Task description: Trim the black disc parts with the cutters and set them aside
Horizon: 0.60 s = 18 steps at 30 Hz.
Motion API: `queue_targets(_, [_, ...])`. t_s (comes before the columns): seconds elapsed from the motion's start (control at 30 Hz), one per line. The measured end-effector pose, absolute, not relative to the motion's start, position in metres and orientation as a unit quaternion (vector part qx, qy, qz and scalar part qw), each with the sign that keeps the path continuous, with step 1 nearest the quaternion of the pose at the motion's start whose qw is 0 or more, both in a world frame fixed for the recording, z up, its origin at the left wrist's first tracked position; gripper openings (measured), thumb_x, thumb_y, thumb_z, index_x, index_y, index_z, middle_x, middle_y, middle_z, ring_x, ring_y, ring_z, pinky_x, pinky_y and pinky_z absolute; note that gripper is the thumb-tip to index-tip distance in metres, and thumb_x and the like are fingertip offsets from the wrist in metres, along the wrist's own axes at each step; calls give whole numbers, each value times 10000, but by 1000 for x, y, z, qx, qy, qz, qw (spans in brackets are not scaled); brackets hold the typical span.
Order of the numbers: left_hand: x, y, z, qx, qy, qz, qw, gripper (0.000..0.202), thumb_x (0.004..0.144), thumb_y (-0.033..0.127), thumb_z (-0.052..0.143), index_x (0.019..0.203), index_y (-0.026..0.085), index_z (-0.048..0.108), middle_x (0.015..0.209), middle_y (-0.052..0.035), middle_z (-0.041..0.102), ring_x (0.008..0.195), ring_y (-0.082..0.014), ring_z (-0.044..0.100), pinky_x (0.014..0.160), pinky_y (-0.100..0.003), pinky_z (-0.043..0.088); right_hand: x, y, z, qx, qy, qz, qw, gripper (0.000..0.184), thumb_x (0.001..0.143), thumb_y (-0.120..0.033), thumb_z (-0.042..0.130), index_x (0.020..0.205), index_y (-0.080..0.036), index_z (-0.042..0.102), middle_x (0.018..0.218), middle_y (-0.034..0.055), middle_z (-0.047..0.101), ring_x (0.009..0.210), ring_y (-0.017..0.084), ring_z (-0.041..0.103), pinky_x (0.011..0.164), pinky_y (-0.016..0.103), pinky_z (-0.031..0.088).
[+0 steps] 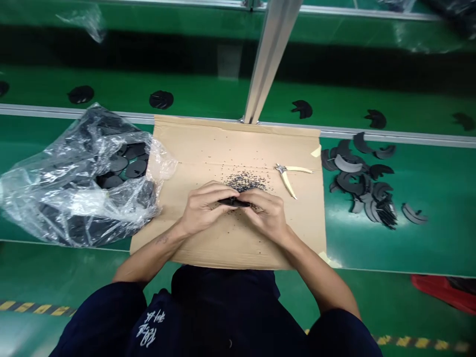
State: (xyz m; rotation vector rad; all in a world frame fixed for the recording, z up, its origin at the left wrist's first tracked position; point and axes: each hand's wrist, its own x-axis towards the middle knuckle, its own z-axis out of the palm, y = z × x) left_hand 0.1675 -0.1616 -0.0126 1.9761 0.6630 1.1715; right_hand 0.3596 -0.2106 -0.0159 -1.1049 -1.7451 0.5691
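Note:
My left hand [203,207] and my right hand [265,212] meet over a sheet of brown cardboard [208,148]. Both are closed on one flat black plastic part [233,202], held edge-on between the fingertips of both hands. Just beyond the hands lies a small heap of black crumbs [245,181] on the cardboard. A pair of cream-handled cutters [289,176] rests to the right of that heap, apart from both hands.
A clear plastic bag [55,188] with several black round parts lies at the left. A pile of black crescent pieces [366,183] sits at the right on the green table. Single black parts [161,99] ride the green belt behind a slanted metal post [269,54].

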Motion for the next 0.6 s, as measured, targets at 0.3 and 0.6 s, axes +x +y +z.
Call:
queue_targets(0.3, [168,-159,-13,758,265,486,345,175,861,311,777,1003,208,772,869,-42,763,802,-133,699,728,-260,586,355,-206,-16,-434,-704,255,501,95,906,-190,681,962,-195,759,905,67,778,785,165,741,673,288,620])
queue_targets(0.6, [160,-146,-13,656,235,358,622,346,912,498,676,934,174,794,916,-103,750,842,-159,709,731,-264,587,355,-200,-17,-395,-653,394,512,130,861,-325,762,878,-196,753,850,44,764,738,146,716,685,278,606])
